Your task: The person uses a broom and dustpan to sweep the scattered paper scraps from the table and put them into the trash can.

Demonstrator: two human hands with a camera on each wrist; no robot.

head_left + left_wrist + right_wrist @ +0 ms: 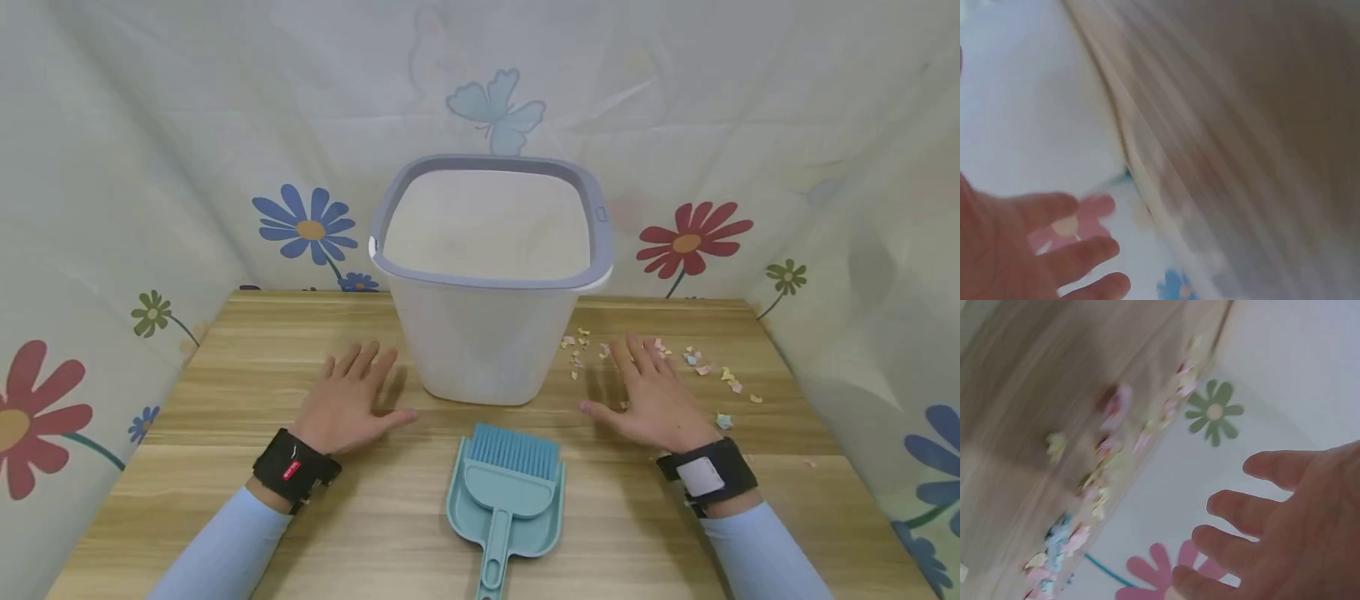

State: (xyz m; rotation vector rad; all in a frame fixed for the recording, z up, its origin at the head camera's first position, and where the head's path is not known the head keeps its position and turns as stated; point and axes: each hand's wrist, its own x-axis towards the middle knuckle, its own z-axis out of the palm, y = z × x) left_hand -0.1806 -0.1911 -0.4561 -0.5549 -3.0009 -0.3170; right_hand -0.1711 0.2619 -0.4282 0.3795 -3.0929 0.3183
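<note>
Wood-grain tabletop point(375, 533) under the white bin point(483, 342); flower-printed curtain point(225, 100) behind it. Pastel paper scraps point(703, 370) lie right of the bin. Bin is blue-grey-rimmed, pale inside. In front of it, teal brush point(510, 492) rests in matching dustpan point(540, 537). Left hand point(347, 408) left of bin, right hand point(658, 404) right; both spread, holding nothing.

Pale, creased fabric curtain point(90, 183) encloses 3 sides of light-brown wood-grain tabletop point(375, 533). Back panel point(322, 92) shows light-blue butterfly point(504, 125), big blue flower point(309, 230) left, red flower point(686, 242) right. Soft light, faint shadows on right panel point(870, 167).
</note>
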